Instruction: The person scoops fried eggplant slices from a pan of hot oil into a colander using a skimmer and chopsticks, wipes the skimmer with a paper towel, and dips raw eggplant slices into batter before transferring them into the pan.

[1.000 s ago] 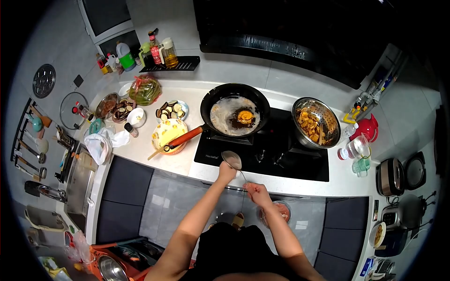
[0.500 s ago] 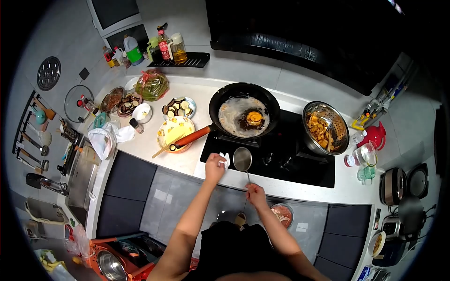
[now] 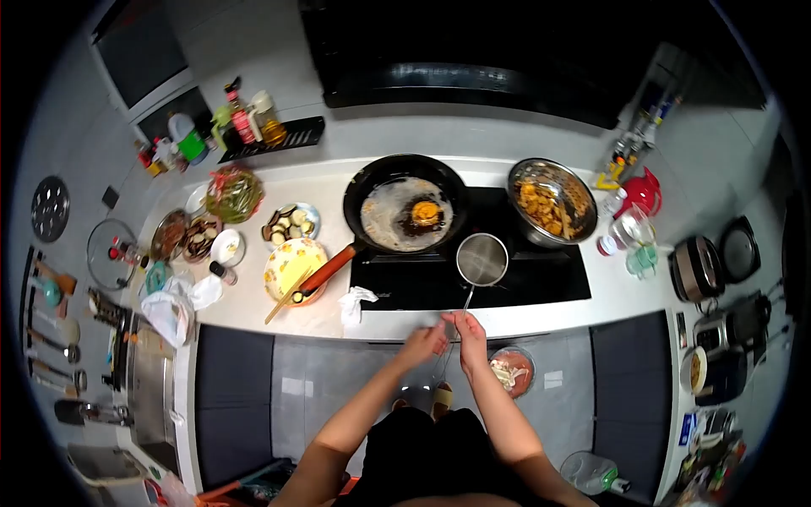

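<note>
In the head view my right hand (image 3: pixel 470 340) grips the handle of a round fine-mesh strainer (image 3: pixel 482 260), whose mesh is over the front of the black stove. My left hand (image 3: pixel 425 344) is close beside the right one near the handle, its fingers apart and nothing visible in them. On the counter edge to the left lies a crumpled white paper towel (image 3: pixel 356 306). Behind is a black wok (image 3: pixel 358 190) with pale, bubbly liquid and an orange-brown piece of food (image 3: pixel 426 213) in it. Its red-brown handle (image 3: pixel 328 269) points toward the front left.
A patterned bowl (image 3: pixel 272 272) with chopsticks stands below the wok handle. Sliced eggplant (image 3: pixel 290 225) lies on a plate behind it. On the stove's right is a metal colander (image 3: pixel 583 182) of browned food. A bowl (image 3: pixel 530 384) with pale pieces is lower, near the floor.
My left hand has let go of the white paper towel and moved down right toward my right hand. The strainer has moved right and slightly toward the back. The camera view has shifted.
</note>
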